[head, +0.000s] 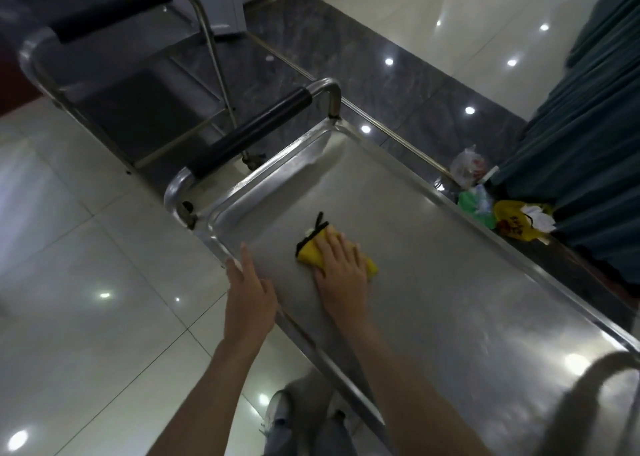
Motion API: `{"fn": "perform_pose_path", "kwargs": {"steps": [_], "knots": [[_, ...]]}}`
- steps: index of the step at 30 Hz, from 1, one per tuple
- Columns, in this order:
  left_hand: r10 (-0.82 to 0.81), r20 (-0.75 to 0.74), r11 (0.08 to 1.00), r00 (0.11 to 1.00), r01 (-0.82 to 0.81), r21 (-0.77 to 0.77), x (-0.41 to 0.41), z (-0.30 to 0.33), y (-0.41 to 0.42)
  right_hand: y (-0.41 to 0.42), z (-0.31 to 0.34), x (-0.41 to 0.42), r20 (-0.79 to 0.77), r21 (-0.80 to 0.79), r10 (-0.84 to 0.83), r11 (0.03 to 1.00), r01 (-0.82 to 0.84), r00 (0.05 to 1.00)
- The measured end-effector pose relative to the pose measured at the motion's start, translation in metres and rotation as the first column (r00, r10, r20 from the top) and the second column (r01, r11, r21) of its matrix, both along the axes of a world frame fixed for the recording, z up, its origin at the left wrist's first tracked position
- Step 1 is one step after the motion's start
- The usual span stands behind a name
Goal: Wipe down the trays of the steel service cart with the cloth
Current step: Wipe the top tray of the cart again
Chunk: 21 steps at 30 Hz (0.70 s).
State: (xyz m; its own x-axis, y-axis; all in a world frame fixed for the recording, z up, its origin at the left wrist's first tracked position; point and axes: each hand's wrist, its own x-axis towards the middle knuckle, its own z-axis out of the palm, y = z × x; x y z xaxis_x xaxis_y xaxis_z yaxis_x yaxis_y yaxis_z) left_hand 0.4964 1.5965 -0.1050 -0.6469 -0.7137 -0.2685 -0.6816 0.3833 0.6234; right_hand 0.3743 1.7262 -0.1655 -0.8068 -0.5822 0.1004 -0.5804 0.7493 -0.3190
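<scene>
The steel service cart's top tray (pixel 433 254) fills the middle of the view, with a raised rim and a black-gripped handle (pixel 249 133) at its far end. A yellow cloth with black trim (pixel 308 249) lies flat on the tray near its left side. My right hand (pixel 341 268) presses down on the cloth with straight fingers. My left hand (pixel 249 282) rests on the tray's left rim, fingers stretched along the edge.
A second steel cart (pixel 114 85) stands behind, at the upper left. Trash bags, green and yellow (pixel 512 220), lie on the floor to the right beside a dark green curtain (pixel 595 137). Glossy tiles surround the cart. My shoe (pixel 277 417) shows below.
</scene>
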Motion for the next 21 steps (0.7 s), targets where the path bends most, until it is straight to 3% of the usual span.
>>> {"fn": "perform_pose_path", "kwargs": {"steps": [5, 8, 14, 21], "knots": [[0.005, 0.027, 1.0, 1.0, -0.004, -0.03, -0.001, 0.003, -0.003, -0.005, -0.007, 0.036, -0.057, -0.003, 0.276, 0.961, -0.277, 0.959], [0.002, 0.075, 0.998, 0.997, 0.003, -0.064, -0.005, 0.004, 0.003, 0.016, -0.006, 0.026, -0.074, 0.001, 0.314, 0.949, -0.315, 0.947], [-0.114, 0.172, 0.966, 0.979, 0.149, -0.212, -0.005, -0.006, 0.052, 0.101, 0.001, -0.029, 0.01, 0.062, 0.052, 0.997, -0.052, 0.999], [-0.025, 0.216, 0.972, 0.976, 0.074, -0.221, -0.003, -0.01, 0.097, 0.234, 0.004, -0.096, 0.045, 0.159, -0.21, 0.967, 0.2, 0.977]]}}
